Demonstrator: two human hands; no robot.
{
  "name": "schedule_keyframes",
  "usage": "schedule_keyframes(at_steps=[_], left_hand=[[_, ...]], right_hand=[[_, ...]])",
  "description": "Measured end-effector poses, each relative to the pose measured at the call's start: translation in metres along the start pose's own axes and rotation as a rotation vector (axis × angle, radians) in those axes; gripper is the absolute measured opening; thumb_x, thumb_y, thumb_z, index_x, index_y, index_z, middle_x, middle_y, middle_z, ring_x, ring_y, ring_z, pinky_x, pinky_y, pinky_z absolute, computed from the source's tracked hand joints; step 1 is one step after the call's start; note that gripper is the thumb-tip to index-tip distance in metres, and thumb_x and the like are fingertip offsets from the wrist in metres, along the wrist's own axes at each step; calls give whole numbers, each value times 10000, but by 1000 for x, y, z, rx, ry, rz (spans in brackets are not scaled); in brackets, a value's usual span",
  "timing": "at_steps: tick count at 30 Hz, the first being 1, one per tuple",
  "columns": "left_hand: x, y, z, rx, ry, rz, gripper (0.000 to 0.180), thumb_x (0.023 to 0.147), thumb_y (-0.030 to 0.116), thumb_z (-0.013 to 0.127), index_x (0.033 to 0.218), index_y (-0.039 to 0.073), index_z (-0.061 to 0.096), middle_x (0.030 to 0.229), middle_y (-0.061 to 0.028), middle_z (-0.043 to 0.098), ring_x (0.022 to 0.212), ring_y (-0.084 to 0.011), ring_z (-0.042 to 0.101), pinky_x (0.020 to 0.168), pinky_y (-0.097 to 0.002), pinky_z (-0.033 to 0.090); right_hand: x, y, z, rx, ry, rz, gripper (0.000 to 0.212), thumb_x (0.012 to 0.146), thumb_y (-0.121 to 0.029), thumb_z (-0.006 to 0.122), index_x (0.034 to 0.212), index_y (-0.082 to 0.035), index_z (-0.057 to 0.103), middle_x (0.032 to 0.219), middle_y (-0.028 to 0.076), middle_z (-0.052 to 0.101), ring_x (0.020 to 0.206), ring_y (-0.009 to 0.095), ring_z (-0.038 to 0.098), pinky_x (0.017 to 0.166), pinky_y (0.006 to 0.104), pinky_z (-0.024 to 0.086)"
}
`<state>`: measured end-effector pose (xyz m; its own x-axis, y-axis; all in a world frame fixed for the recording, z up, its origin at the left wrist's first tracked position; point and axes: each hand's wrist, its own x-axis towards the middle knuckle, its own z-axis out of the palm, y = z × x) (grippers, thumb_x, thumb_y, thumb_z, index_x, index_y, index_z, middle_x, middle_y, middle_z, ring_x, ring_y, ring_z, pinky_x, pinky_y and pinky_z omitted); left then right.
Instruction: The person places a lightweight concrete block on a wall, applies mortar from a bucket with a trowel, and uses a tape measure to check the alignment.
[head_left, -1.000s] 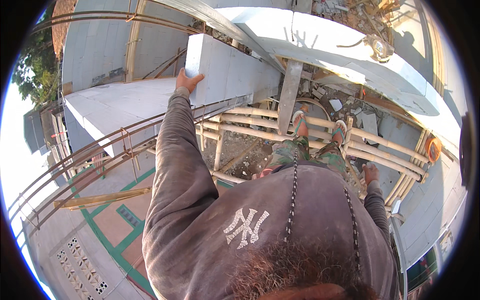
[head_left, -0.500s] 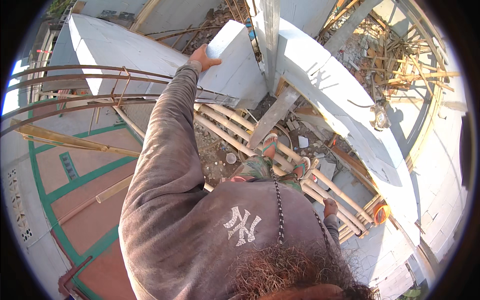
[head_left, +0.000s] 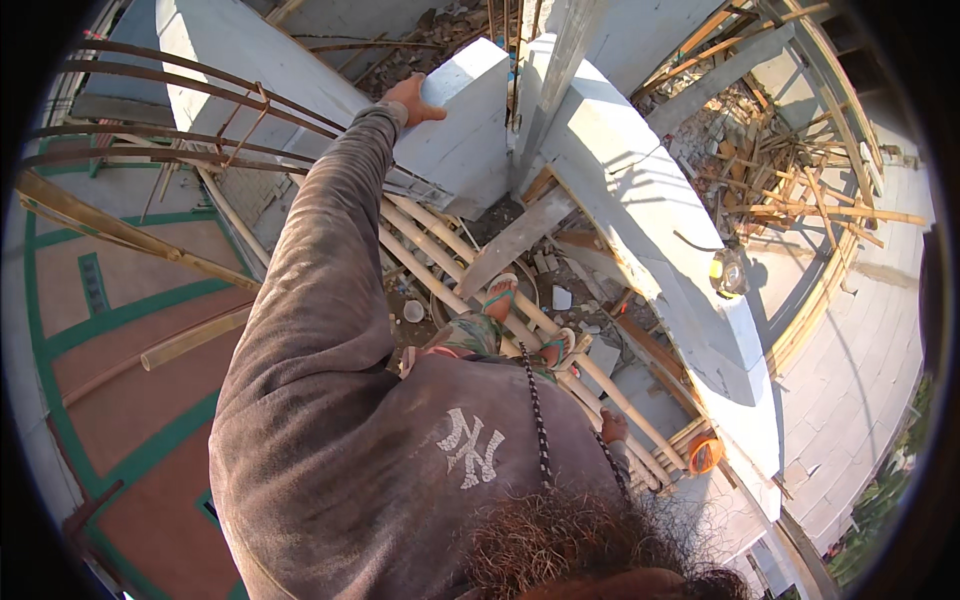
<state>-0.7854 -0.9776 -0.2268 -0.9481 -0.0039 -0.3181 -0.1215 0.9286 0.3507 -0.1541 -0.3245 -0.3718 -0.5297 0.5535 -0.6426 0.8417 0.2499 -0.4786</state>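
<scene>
At the upper middle, my left hand (head_left: 410,100) rests on the end of a pale block wall (head_left: 460,125). Its thumb is stretched across the surface and its fingers lie along the edge, apart from the thumb. My right hand (head_left: 613,425) hangs low at my right side, above the bamboo poles (head_left: 600,385). Its fingers look curled; whether anything lies inside them is hidden. An upright metal bar (head_left: 553,95) stands between this wall's end and a second pale wall (head_left: 640,190). A yellow-and-dark tape measure (head_left: 728,272) sits on top of the second wall.
My sandalled feet (head_left: 500,298) stand on the bamboo poles over rubble. A slanting board (head_left: 515,240) crosses ahead of them. Rusty reinforcing bars (head_left: 190,105) project at the left. An orange container (head_left: 705,454) is at the lower right, and broken timber (head_left: 800,195) lies beyond the second wall.
The view has turned slightly, so the poles, feet and second wall appear farther left. My left hand stays on the wall's end; my right hand still hangs at my side.
</scene>
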Motion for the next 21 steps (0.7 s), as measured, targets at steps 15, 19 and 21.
schedule_keyframes(at_steps=[15, 19, 21], left_hand=[[-14, 8, -5, 92, -66, -30, 1229, 568, 499, 882, 1504, -13, 272, 1385, -269, 528, 1270, -377, 542, 1083, -395, 427], [-18, 8, -10, 169, -157, -71, 1211, 593, 457, 870, 1513, -1, 229, 1373, -267, 536, 1257, -378, 551, 1071, -398, 440], [-19, 8, -9, 171, -138, -67, 1164, 607, 443, 859, 1494, -4, 252, 1356, -269, 545, 1243, -381, 561, 1061, -398, 447]], right_hand=[[-2, -22, 8, -37, -21, 50, 463, 795, -451, 757, 751, -14, 609, 606, 60, 564, 561, 185, 553, 517, 371, 473], [-17, -48, 11, -86, -28, 1, 446, 781, -423, 762, 828, 5, 645, 695, 75, 596, 611, 199, 573, 518, 371, 491], [-15, -42, 13, -82, -15, -49, 473, 773, -422, 766, 920, 19, 673, 741, 81, 610, 649, 208, 588, 523, 376, 507]])
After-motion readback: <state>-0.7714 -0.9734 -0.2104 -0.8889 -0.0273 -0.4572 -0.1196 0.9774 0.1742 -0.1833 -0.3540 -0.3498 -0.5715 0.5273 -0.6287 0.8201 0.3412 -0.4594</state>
